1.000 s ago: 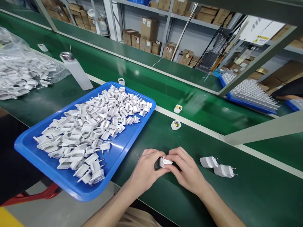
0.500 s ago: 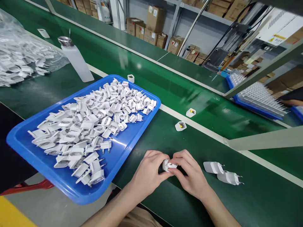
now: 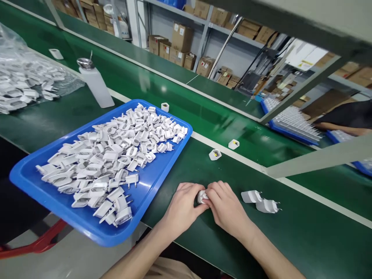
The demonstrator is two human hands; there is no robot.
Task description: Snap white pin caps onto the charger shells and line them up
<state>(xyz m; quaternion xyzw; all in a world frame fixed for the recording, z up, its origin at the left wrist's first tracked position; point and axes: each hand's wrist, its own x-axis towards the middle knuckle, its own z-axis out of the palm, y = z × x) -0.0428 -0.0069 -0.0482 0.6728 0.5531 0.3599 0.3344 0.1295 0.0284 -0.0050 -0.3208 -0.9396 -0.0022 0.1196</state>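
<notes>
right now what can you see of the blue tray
The blue tray is shallow, glossy-looking plastic, rectangular with rounded corners and a raised rim. It lies flat and at an angle on the green conveyor belt, its left corner jutting past the belt's near edge. Loose white plug pieces with metal pins are heaped on it in no order, leaving only a strip of its floor showing along the rim. A small white plug body sits just beyond its far edge.
</notes>
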